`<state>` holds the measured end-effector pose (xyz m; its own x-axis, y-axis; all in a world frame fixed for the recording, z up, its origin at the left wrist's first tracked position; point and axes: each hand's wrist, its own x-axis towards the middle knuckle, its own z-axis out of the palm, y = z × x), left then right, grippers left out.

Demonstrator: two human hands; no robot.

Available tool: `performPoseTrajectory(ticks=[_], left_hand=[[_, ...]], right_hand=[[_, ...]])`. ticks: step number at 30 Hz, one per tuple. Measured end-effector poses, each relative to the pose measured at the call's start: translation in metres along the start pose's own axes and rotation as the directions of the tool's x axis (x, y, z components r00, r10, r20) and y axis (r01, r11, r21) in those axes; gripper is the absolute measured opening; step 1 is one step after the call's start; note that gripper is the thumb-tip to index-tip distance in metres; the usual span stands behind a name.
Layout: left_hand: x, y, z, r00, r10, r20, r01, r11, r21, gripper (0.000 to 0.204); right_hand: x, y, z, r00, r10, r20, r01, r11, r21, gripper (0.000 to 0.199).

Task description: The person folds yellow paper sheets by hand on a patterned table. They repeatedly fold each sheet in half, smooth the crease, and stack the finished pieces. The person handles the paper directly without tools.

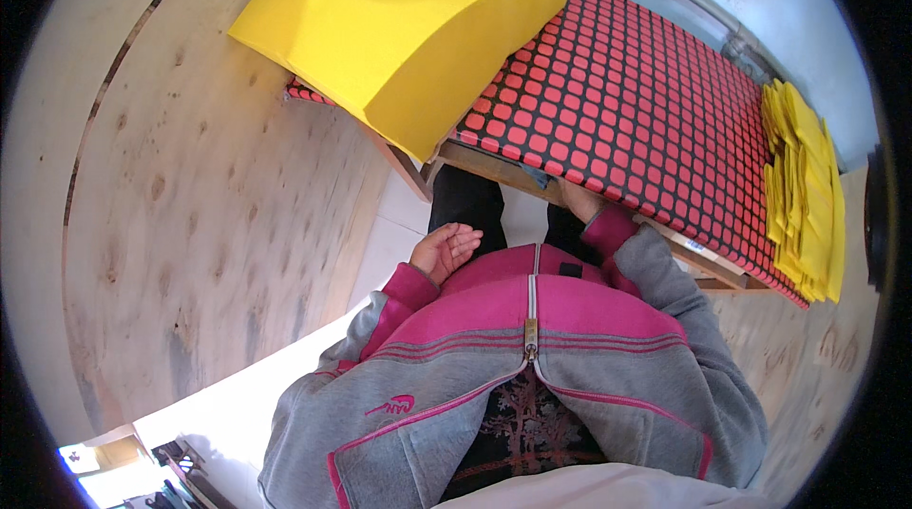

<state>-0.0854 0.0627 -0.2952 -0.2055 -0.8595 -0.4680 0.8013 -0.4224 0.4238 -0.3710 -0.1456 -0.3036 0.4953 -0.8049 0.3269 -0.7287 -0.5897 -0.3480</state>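
Observation:
My left hand (446, 251) rests in front of my body, palm turned up, its fingers loosely stretched with nothing in them. My right hand (578, 199) reaches in at the front edge of the table, below the tabletop; its fingers are hidden there, so what it touches does not show. The table (608, 91) wears a black cover with rounded red squares. Over its left part lies a large yellow fabric-like sheet (408, 25), its front corner hanging past the edge.
A pile of folded yellow pieces (803, 191) sits at the table's right end. Under the tabletop, a wooden rail (494, 170) runs along the front. A plywood panel (218, 186) stands at the left, and a pale wall (807, 15) rises behind the table.

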Motion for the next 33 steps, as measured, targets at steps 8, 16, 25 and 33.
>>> performPoseTrajectory(ticks=[8,16,25,33], left_hand=[[0.000,0.004,0.003,0.997,0.042,-0.069,-0.038,0.998,0.054,0.027],[-0.006,0.006,0.003,0.986,0.053,-0.158,-0.042,0.997,0.071,0.027],[-0.018,0.010,0.006,0.983,0.146,-0.112,-0.140,0.988,0.057,0.029],[-0.104,0.094,0.069,0.748,0.662,-0.041,-0.569,0.672,0.474,0.029]], right_hand=[[0.005,0.020,0.021,0.974,-0.191,-0.123,0.123,0.898,-0.423,0.038],[-0.004,-0.006,0.008,0.995,0.084,-0.061,-0.070,0.977,0.203,0.040],[0.008,-0.029,-0.017,0.981,-0.020,-0.193,0.066,0.970,0.233,0.029],[-0.014,-0.092,-0.127,0.928,-0.297,0.226,0.299,0.954,0.024,0.015]])
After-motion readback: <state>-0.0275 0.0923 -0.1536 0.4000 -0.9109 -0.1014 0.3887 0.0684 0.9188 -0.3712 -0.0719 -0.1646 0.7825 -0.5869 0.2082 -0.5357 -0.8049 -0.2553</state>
